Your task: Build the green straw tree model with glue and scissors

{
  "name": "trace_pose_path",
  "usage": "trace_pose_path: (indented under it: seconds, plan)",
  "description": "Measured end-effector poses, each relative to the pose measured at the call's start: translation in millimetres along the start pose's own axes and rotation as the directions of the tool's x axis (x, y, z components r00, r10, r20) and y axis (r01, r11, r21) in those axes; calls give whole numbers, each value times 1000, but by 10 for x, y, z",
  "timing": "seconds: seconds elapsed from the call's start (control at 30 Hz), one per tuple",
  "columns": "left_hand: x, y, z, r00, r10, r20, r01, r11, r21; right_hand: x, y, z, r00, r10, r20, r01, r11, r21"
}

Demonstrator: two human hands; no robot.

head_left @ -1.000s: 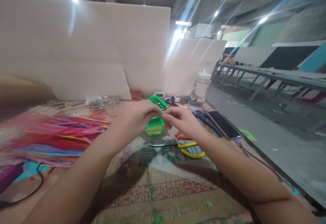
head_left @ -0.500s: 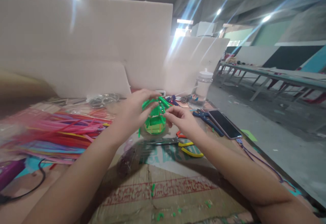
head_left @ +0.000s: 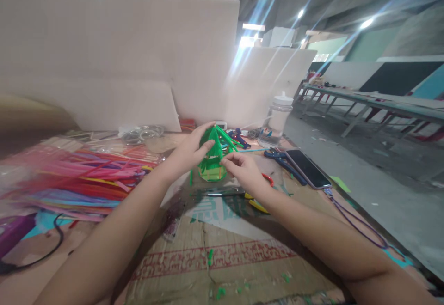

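Observation:
A small green peaked craft model, which looks like a little hut covered in fuzzy stems, stands on the cardboard at the middle. My left hand wraps round its left side, thumb on the front and fingers behind. Pinched fingertips of my right hand touch its right front edge; any small piece between them is hidden. Green rods slope down from the peak on the right. Just in front lie scissors with metal blades, partly under my right wrist, beside a yellow handle.
Colourful pipe cleaners are heaped at left. To the right lie blue-handled pliers and a phone with a cable. A clear water bottle and a dark blue glue gun stand behind. White boards rise at the back.
My left hand has lowered and closed in on the model's left side, uncovering its peak. My right hand has moved slightly down, fingertips now against the model's right edge.

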State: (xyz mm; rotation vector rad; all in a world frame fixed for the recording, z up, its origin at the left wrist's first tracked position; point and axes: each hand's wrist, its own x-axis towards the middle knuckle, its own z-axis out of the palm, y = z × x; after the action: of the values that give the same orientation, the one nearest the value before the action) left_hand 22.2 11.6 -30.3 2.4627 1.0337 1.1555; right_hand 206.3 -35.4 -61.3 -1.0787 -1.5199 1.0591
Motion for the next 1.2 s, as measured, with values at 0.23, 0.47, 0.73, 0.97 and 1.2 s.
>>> trace_pose_path:
  seconds: [0.23, 0.47, 0.73, 0.97, 1.2]
  plan:
    - [9, -1, 18, 998, 49, -27, -48, 998, 45, 17, 50, 32, 997, 58, -58, -55, 997, 59]
    - [-4, 49, 17, 998, 60, -17, -59, 996, 64, 33, 92, 42, 995, 75, -63, -67, 990, 124]
    - [-13, 97, 3, 999, 54, -7, -53, 996, 71, 19, 109, 54, 997, 52, -65, -45, 994, 104]
    - [-12, 54, -12, 999, 27, -22, -25, 997, 75, 77, 55, -150, 981, -187, -56, 175, 969, -174]
    - [-29, 92, 2, 998, 59, -4, -58, 986, 157, 88, -6, -243, 868, -496, 0, 424, 742, -519]
